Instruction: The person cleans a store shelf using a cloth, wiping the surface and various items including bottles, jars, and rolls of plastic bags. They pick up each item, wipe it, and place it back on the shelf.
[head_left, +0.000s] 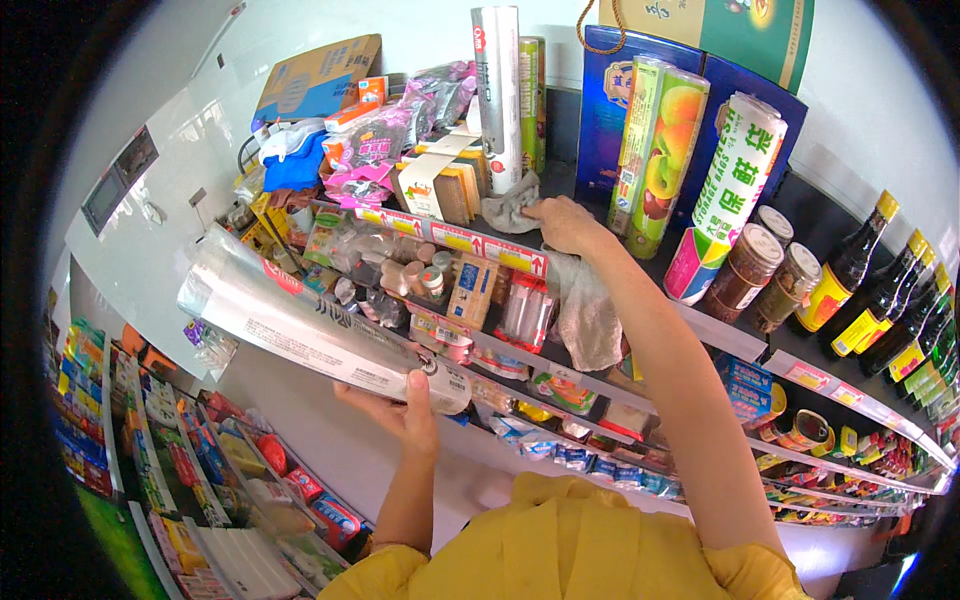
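Observation:
My left hand (405, 418) grips the lower end of a long silver-wrapped roll (310, 325), which tilts up to the left in front of the shelves. Its thumb is over the near end. My right hand (570, 226) reaches to the top shelf and presses a grey cloth (590, 310) there. Part of the cloth is bunched beside the fingers and part hangs over the shelf's front edge. Just behind that hand stands a similar silver roll (497, 100). To its left sits a stack of sponges (440, 185) in a paper band.
Right of my right hand stand a fruit-printed tube (665, 150), a storage-bag roll (727, 195), lidded jars (745, 265) and dark bottles (850, 255). Blue gift boxes (602, 130) are behind. Pink bags (375, 140) and a cardboard box (318, 78) are at the far left. Lower shelves hold packaged goods.

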